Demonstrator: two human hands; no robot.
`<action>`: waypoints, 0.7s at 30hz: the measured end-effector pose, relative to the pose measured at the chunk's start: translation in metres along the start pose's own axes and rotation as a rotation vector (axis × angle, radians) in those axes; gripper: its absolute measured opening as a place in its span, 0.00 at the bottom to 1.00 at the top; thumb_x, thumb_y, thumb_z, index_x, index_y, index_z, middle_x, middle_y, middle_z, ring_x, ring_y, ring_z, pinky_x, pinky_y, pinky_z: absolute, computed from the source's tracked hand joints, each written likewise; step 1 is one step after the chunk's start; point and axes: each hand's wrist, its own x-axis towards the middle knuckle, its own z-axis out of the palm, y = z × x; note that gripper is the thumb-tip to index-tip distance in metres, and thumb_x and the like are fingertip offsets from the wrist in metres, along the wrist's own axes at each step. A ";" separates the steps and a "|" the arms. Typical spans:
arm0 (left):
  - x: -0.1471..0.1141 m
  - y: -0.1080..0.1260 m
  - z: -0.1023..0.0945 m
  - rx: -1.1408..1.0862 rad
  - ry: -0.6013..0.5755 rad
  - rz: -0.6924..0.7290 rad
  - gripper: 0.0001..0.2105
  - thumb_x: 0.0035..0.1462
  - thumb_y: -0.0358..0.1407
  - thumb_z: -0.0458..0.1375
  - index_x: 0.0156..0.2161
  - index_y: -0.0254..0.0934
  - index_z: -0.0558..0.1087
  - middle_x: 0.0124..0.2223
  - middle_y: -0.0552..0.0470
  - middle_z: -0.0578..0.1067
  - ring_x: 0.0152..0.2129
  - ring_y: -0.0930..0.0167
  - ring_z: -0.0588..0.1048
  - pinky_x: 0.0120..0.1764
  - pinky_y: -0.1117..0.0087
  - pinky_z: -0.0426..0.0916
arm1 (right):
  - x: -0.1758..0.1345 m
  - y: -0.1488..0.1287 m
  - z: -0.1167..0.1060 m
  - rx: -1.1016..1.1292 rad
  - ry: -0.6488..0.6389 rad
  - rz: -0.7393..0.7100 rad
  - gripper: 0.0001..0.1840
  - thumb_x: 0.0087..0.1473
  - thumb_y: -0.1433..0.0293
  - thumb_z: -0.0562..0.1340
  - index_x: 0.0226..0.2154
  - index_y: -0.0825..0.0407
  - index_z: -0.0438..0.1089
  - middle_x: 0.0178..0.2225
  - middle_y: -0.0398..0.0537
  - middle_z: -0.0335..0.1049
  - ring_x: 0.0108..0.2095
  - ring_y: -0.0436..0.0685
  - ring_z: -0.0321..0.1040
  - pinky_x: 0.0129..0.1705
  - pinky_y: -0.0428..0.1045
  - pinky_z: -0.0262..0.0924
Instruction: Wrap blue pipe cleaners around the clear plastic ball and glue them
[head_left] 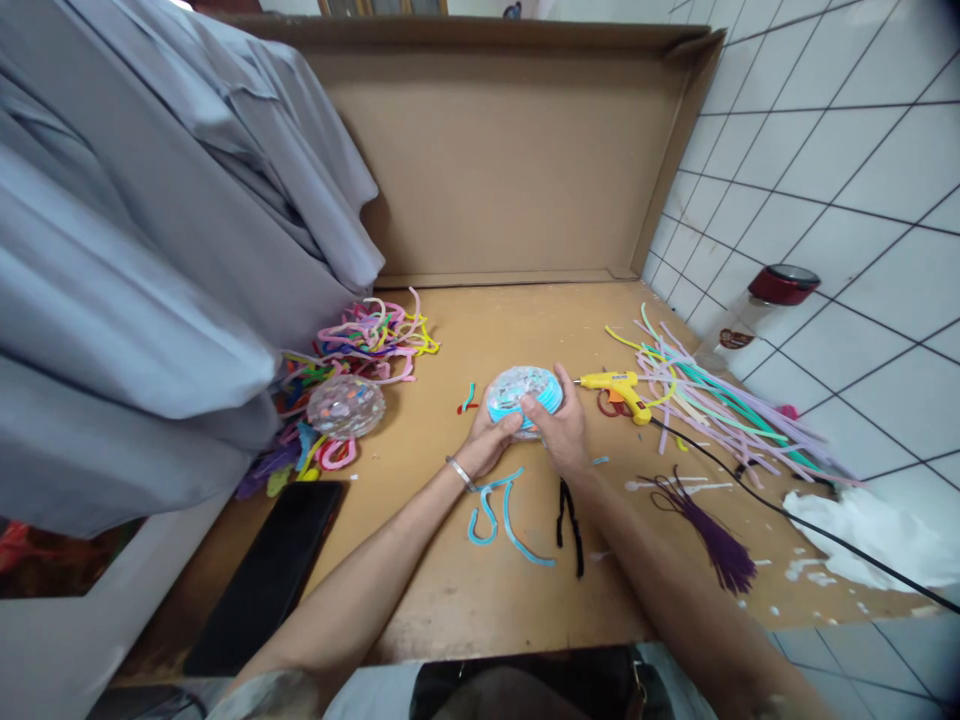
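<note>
Between both hands is a round, clear plastic container (523,386) with a light-blue pipe cleaner wound around its side. My left hand (491,432) grips its left side, the thumb on the blue windings. On the right side, my right hand (561,425) holds it with the thumb on the front and fingers behind. Just right of that hand lies a yellow glue gun (616,390), its nozzle pointing at the fingers. Loose light-blue pipe cleaners (511,520) and black pipe cleaner pieces (570,525) rest on the table below the hands.
Tangled coloured pipe cleaners (382,335) and another clear round container (346,407) lie left, above a black phone (266,575). Rightward are straight pipe cleaners (720,395), a red-lidded jar (757,315), a purple bundle (705,530), white tissue (870,540) and a black cord (750,490). Cardboard (510,160) stands behind.
</note>
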 end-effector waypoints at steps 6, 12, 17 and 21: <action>0.004 0.006 -0.004 -0.001 -0.062 0.004 0.51 0.37 0.48 0.77 0.65 0.40 0.61 0.60 0.37 0.74 0.57 0.48 0.73 0.58 0.48 0.69 | 0.007 0.003 -0.002 0.138 0.003 -0.015 0.55 0.33 0.52 0.76 0.61 0.53 0.61 0.45 0.55 0.76 0.47 0.63 0.74 0.52 0.58 0.69; 0.003 0.009 -0.006 -0.005 -0.104 -0.010 0.48 0.38 0.48 0.76 0.64 0.39 0.63 0.60 0.37 0.74 0.58 0.49 0.72 0.59 0.49 0.68 | 0.011 0.004 -0.003 0.212 0.004 0.013 0.45 0.35 0.55 0.76 0.55 0.49 0.65 0.44 0.50 0.76 0.45 0.60 0.74 0.49 0.56 0.70; 0.003 0.007 -0.005 -0.021 -0.091 -0.005 0.48 0.38 0.47 0.76 0.64 0.39 0.63 0.60 0.37 0.74 0.59 0.49 0.72 0.60 0.50 0.68 | 0.010 0.001 -0.003 0.241 0.023 0.038 0.43 0.38 0.53 0.74 0.55 0.51 0.65 0.44 0.51 0.76 0.45 0.61 0.75 0.48 0.56 0.71; 0.003 0.003 -0.002 -0.020 -0.055 0.010 0.48 0.38 0.48 0.76 0.64 0.39 0.62 0.59 0.37 0.75 0.58 0.49 0.72 0.59 0.48 0.68 | 0.001 -0.003 -0.001 0.146 -0.017 0.000 0.52 0.37 0.51 0.74 0.61 0.52 0.60 0.53 0.58 0.72 0.51 0.65 0.72 0.55 0.60 0.68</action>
